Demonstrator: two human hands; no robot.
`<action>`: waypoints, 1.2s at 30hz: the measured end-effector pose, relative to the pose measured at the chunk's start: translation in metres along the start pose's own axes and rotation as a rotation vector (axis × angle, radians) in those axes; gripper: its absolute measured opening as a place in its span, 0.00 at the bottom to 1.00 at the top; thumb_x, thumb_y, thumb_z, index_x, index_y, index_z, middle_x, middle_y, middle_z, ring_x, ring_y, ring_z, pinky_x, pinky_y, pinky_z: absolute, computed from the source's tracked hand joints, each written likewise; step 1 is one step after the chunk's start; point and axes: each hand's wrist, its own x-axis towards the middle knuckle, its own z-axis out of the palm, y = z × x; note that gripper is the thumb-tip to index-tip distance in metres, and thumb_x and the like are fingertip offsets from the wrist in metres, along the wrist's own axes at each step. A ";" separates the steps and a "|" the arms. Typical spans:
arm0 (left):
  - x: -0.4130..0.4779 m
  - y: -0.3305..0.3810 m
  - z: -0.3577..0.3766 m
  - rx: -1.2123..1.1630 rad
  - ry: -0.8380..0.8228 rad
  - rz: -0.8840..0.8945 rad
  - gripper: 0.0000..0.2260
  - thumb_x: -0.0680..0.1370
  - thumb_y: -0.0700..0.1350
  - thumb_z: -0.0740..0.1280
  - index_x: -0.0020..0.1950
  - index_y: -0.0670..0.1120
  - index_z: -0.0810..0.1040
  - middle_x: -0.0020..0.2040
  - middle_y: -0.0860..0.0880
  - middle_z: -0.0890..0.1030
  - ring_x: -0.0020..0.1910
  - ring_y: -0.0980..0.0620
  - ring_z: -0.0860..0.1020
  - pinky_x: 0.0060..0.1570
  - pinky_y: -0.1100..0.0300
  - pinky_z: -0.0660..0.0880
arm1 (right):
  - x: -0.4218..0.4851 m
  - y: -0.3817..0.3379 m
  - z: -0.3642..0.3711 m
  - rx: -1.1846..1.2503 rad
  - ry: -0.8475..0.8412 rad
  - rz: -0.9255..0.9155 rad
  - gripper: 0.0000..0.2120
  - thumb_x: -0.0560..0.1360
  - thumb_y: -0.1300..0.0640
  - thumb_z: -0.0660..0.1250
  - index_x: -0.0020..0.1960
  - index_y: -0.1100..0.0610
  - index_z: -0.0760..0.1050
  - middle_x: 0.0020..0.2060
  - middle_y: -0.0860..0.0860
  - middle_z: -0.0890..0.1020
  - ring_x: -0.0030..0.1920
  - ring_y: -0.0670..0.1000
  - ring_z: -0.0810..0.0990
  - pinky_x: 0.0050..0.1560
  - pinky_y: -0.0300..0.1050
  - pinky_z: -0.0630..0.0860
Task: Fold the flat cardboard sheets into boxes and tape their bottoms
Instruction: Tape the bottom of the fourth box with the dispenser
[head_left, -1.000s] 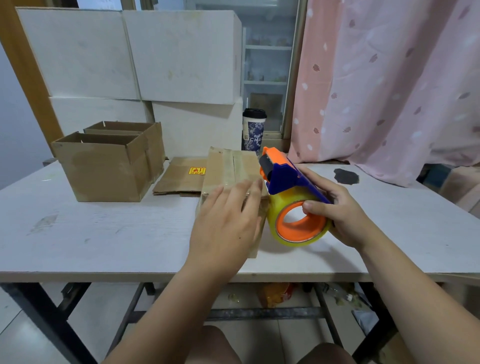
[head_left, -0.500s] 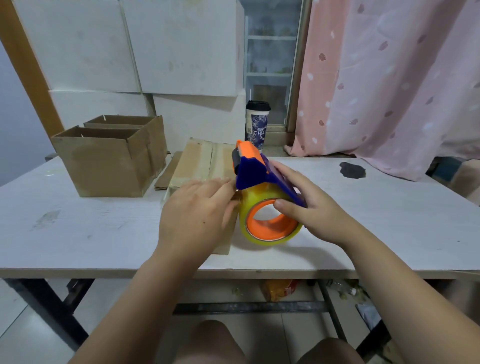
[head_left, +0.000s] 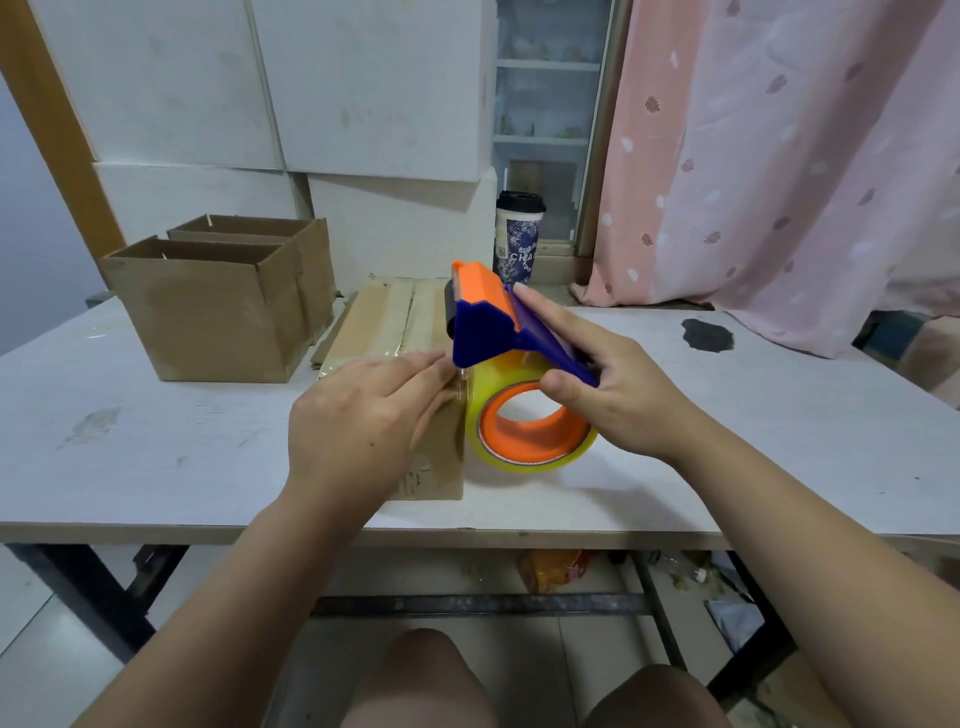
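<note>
White table (head_left: 156, 441) fills my head view, two finished brown cardboard boxes (head_left: 218, 306) near its far left edge. My left hand (head_left: 358, 426) presses flat and open on the upturned brown cardboard box (head_left: 436, 447) near the front edge. Just right of it, my right hand (head_left: 618, 384) grips the orange-and-blue tape dispenser (head_left: 498, 332), whose clear roll touches the box's near-right corner; the seam runs away from me.

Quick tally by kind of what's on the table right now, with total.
Open cardboard boxes: 2
Box being taped: 1
Flat cardboard sheets: at least 1, stack unclear
Tape dispenser: 1
Lidded cup: 1
Total: at least 6
</note>
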 end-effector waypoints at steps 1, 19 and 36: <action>0.000 0.000 0.001 0.014 0.022 0.015 0.11 0.78 0.45 0.63 0.52 0.44 0.84 0.49 0.47 0.84 0.44 0.45 0.83 0.40 0.56 0.77 | 0.000 0.002 0.000 -0.025 0.007 0.002 0.31 0.68 0.24 0.55 0.69 0.29 0.56 0.63 0.42 0.75 0.58 0.47 0.75 0.58 0.42 0.71; -0.001 0.003 0.000 0.013 0.086 0.012 0.08 0.73 0.43 0.72 0.51 0.44 0.85 0.48 0.48 0.84 0.45 0.48 0.83 0.43 0.56 0.78 | -0.029 0.027 -0.015 -0.222 0.053 -0.007 0.29 0.69 0.35 0.61 0.68 0.26 0.56 0.49 0.55 0.79 0.45 0.46 0.73 0.48 0.34 0.68; 0.001 -0.001 -0.002 0.012 0.071 0.029 0.10 0.77 0.45 0.65 0.52 0.45 0.84 0.49 0.48 0.84 0.45 0.49 0.83 0.42 0.58 0.78 | -0.034 0.028 -0.032 -0.502 -0.176 0.013 0.27 0.72 0.31 0.59 0.64 0.18 0.47 0.42 0.44 0.70 0.44 0.40 0.69 0.47 0.31 0.63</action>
